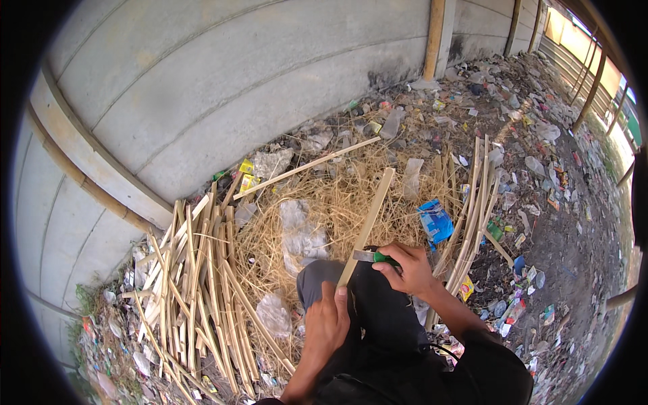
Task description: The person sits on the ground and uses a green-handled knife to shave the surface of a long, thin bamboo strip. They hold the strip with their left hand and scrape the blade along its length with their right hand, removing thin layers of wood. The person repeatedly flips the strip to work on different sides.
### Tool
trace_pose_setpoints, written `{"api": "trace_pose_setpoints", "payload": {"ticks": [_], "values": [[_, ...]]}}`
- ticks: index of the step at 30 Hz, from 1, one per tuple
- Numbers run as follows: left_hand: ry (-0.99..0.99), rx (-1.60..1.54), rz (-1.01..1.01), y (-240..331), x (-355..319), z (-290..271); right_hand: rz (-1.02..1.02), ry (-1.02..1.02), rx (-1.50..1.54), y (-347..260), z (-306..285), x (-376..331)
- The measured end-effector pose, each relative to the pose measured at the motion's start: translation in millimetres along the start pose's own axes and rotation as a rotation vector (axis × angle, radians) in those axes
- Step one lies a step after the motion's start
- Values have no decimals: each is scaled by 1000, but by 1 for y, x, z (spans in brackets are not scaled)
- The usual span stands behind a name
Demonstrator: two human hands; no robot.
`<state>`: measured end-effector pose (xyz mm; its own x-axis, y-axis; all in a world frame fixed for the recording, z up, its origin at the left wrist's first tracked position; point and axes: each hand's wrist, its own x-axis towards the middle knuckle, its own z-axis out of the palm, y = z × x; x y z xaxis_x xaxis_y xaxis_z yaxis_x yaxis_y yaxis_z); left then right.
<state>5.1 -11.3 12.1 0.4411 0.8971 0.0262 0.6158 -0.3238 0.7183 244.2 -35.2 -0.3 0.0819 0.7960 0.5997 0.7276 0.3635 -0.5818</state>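
My left hand is closed around the lower end of a flat, pale bamboo strip, which slants up and away over my knees. In my right hand is a knife with a green handle, gripped with the fingers wrapped round it. Its short, broad blade lies across the strip, a little above my left hand. The blade touches or nearly touches the wood; the exact contact is too small to tell. My dark-clothed legs are bent beneath both hands.
A big heap of bamboo strips lies at left, and a narrower bundle at right. Fine shavings cover the ground ahead, with a blue wrapper and scattered litter. A concrete wall stands behind.
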Motion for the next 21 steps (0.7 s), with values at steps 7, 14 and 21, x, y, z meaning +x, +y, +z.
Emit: {"api": "trace_pose_setpoints", "payload": {"ticks": [7, 14, 21], "values": [[157, -226, 92, 20, 11, -10, 7, 31, 67, -7, 6, 0], [133, -234, 21, 23, 11, -13, -27, 10, 27, -10, 6, 2], [109, -206, 27, 28, 12, -16, -82, -50, 28, -16, 9, 1]]}}
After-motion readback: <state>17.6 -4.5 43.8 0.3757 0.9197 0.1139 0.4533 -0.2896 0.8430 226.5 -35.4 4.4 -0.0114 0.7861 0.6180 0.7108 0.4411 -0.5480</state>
